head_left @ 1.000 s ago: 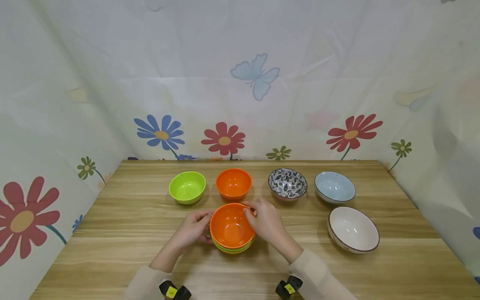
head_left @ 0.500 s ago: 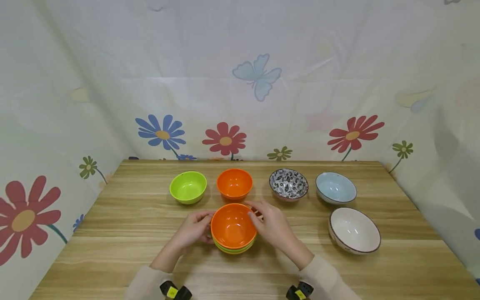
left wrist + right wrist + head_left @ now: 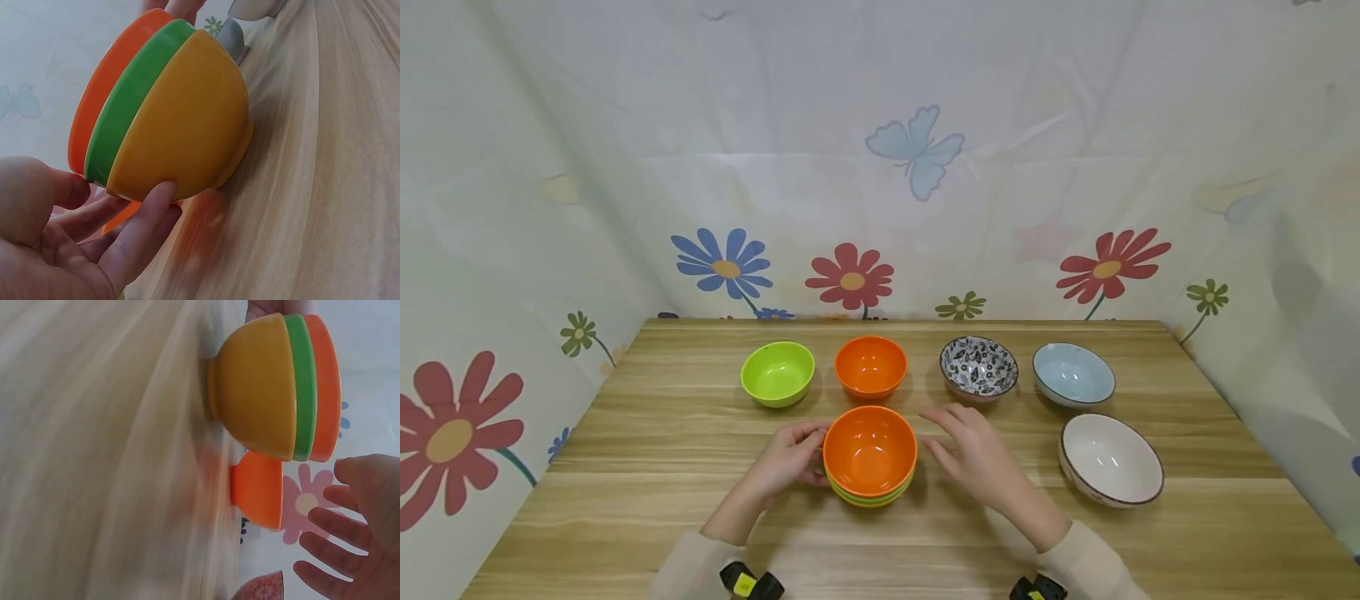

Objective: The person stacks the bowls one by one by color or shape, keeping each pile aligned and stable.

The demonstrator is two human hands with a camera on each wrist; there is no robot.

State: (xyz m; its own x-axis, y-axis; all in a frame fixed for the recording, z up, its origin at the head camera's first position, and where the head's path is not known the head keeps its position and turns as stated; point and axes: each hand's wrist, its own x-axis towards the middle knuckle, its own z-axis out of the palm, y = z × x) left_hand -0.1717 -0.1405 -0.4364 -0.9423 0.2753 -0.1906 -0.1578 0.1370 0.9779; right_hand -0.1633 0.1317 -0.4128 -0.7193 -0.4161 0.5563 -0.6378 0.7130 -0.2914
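Observation:
A stack of nested bowls stands at the front middle of the table in the head view: an orange bowl (image 3: pixel 870 452) on top, a green bowl (image 3: pixel 132 103) under it and a yellow bowl (image 3: pixel 187 119) at the bottom. On its left side rests my left hand (image 3: pixel 786 454), thumb tip at the rims and fairly straight fingers against the yellow bowl's side. To the right, my right hand (image 3: pixel 973 454) is spread apart from the stack, holding nothing; the right wrist view shows a gap between its fingertips and the orange rim.
Behind the stack, a lime-green bowl (image 3: pixel 777 374) and another orange bowl (image 3: pixel 871 367) stand in a row with a black-and-white patterned bowl (image 3: pixel 978 367) and a light blue bowl (image 3: pixel 1072 374). A white bowl (image 3: pixel 1111 460) with a dark rim stands at right. A flowered curtain (image 3: pixel 760 158) borders the table (image 3: pixel 647 475).
My right hand has let go of the orange bowl's rim and moved away to the right. The left hand stays at the stack, and the bowls keep their places.

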